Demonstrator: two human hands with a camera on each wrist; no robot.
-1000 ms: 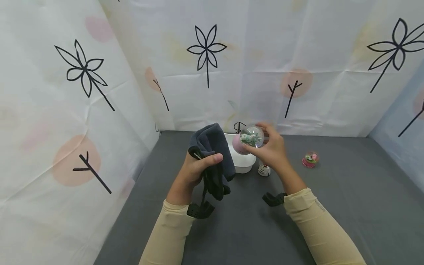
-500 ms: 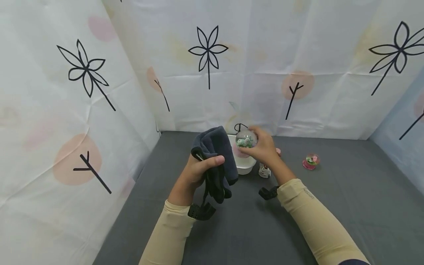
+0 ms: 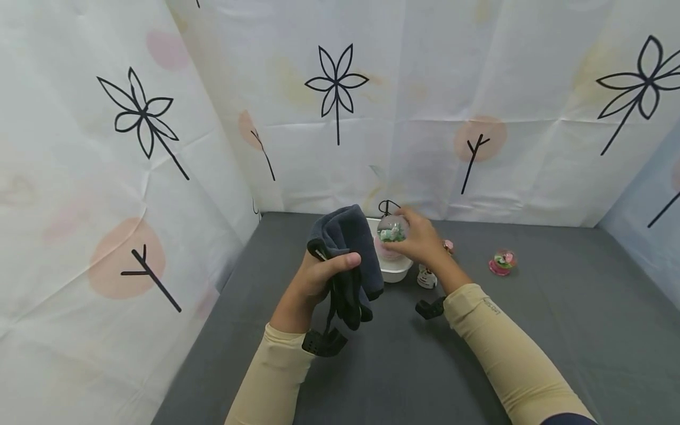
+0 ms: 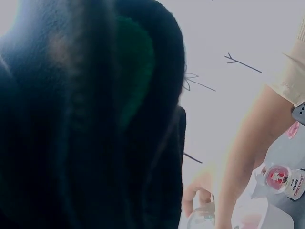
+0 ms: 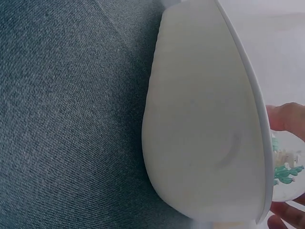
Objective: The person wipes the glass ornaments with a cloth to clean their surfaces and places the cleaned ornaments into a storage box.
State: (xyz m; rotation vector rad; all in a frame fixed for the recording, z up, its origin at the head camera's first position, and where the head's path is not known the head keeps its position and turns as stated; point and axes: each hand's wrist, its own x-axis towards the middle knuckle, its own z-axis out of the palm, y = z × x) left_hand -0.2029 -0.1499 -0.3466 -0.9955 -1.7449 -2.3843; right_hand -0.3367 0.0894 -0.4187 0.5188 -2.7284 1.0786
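Note:
My left hand (image 3: 310, 280) grips a folded grey-blue cloth (image 3: 347, 233) with black edging, thumb across its front. The cloth fills much of the left wrist view as a dark blur. With thumb and fingers, my right hand (image 3: 422, 241) holds a snow globe (image 3: 392, 228) that has green and white figures inside and a pink base. It stands upright at the white plastic tub (image 3: 395, 274), its base within the tub's outline. In the right wrist view the tub's wall (image 5: 205, 114) hides part of the globe (image 5: 288, 167), and fingertips show beyond the rim.
A small globe on a white lettered base (image 3: 427, 277) stands right of the tub, partly behind my right wrist. Farther right is another small globe on a pink base (image 3: 501, 263). White patterned cloth (image 3: 414, 118) hangs behind the grey table (image 3: 382, 366).
My right hand has moved left and slightly down, bringing the snow globe from tilted to upright at the tub. My left hand and the cloth have barely moved.

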